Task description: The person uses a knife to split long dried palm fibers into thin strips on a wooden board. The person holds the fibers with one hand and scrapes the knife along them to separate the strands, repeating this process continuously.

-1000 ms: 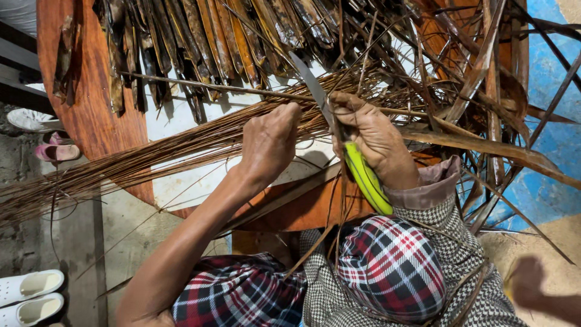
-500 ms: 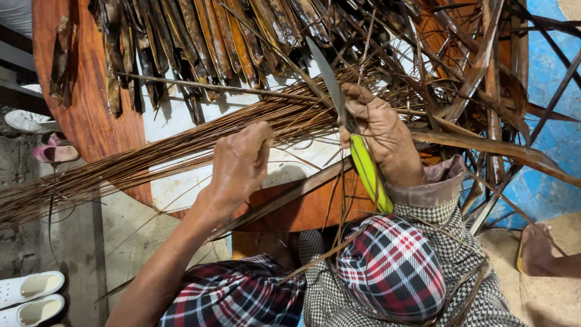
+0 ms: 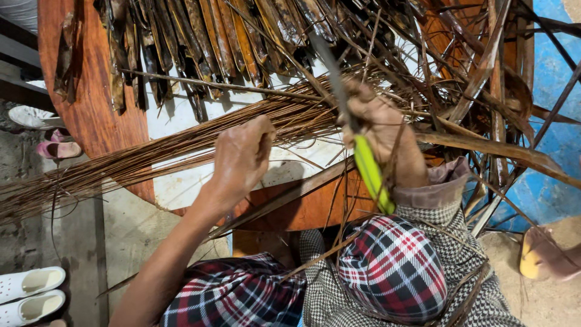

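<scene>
The bundle of thin brown leaf ribs (image 3: 151,160) lies across the round wooden worktop (image 3: 91,103), running from the far left edge of the view toward the middle, where both hands meet it. The left hand (image 3: 242,157) is closed around the bundle, fingers wrapped over the ribs and thumb tucked against them; half a second ago it sat lower and nearer the person, so it has slid along the ribs toward the right hand, which suggests the grip is being renewed closer to the working point. The right hand (image 3: 378,136) is clamped on a knife (image 3: 363,163) with a yellow-green handle, the grey blade pointing away toward the far side, and it also seems to pinch some ribs, though the fingers are partly hidden by loose strands. The blade has swung a little more upright than a second ago, while the hand itself has hardly shifted. Beyond the hands, a row of dark dried leaf strips (image 3: 200,42) hangs over the far part of the worktop, and a tangle of stripped fronds (image 3: 484,85) fills the right. White shoes (image 3: 30,290) sit on the floor at the near left.
</scene>
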